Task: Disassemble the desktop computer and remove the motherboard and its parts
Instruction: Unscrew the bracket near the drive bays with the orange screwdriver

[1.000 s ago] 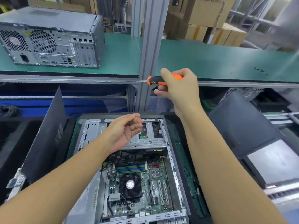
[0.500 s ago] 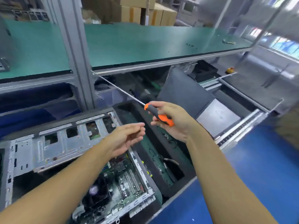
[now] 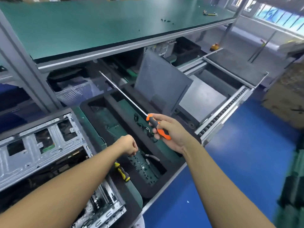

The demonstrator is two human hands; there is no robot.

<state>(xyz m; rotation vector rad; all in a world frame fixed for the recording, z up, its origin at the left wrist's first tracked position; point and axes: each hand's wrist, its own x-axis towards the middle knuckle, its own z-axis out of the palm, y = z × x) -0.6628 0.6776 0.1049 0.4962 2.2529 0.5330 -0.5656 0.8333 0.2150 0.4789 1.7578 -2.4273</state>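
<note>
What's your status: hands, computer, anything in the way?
Right hand grips long orange-and-black screwdriver, in the air. Left hand curled over black foam tray. Open grey metal computer case, motherboard still inside. Yellow-handled screwdriver lies by left wrist.

The left hand (image 3: 127,145) moves off the computer case (image 3: 32,155) to a position over the black foam tray (image 3: 115,102) at frame centre. Its fingers, previously extended, now curl downward. The right hand (image 3: 171,134) lowers the screwdriver (image 3: 154,123) from upper centre to centre right. The case shifts to the lower left.
</note>
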